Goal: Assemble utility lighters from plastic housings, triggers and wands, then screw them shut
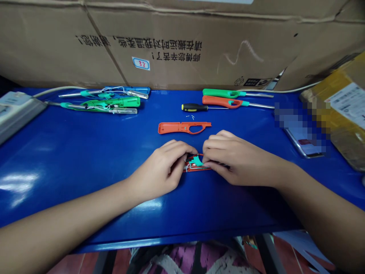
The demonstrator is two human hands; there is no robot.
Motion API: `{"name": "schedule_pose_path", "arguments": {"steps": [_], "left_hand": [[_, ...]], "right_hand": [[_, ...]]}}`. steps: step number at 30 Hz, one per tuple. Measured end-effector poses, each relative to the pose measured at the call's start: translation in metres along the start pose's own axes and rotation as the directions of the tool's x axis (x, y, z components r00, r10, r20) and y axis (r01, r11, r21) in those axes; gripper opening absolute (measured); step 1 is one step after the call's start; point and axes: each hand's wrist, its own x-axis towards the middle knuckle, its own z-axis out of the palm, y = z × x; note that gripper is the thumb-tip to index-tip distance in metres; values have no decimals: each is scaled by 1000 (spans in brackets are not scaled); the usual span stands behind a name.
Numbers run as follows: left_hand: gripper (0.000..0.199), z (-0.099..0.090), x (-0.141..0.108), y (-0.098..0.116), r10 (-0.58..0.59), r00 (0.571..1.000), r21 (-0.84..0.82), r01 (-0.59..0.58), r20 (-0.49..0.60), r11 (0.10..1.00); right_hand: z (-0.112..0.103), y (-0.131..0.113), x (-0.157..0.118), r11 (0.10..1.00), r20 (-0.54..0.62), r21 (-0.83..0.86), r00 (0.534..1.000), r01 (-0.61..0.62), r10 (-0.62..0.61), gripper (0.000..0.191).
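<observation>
Near the middle of the blue table lies an opened orange stick lighter (192,169), with a teal trigger (197,161) and thin wires showing inside. My left hand (162,167) is closed on its left part, thumb and fingers pinching. From the other side, my right hand (239,160) has its fingertips closed at the right part, beside the trigger; the fingers cover that end. Just beyond the hands rests the loose orange casing half (171,128), inner side up. Farther back are a few tiny screws (192,117) and a black-and-yellow screwdriver (195,107).
Opened green (128,102) and blue (145,90) lighters lie at back left, near a power strip (17,110). Whole green (218,92) and orange (215,100) lighters are back right. A phone (305,142) and taped box (342,110) stand right; a large carton (171,23) walls the back.
</observation>
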Motion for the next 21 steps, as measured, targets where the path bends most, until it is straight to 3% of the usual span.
{"name": "schedule_pose_path", "arguments": {"steps": [12,21], "left_hand": [[27,-1,0,0,-2,1000,7,2,31,1000],[30,-6,0,9,2,995,25,-5,98,1000]], "right_hand": [[-2,-4,-3,998,40,-58,999,9,-6,25],[-2,-2,-2,969,-15,-223,994,107,-113,26]]}}
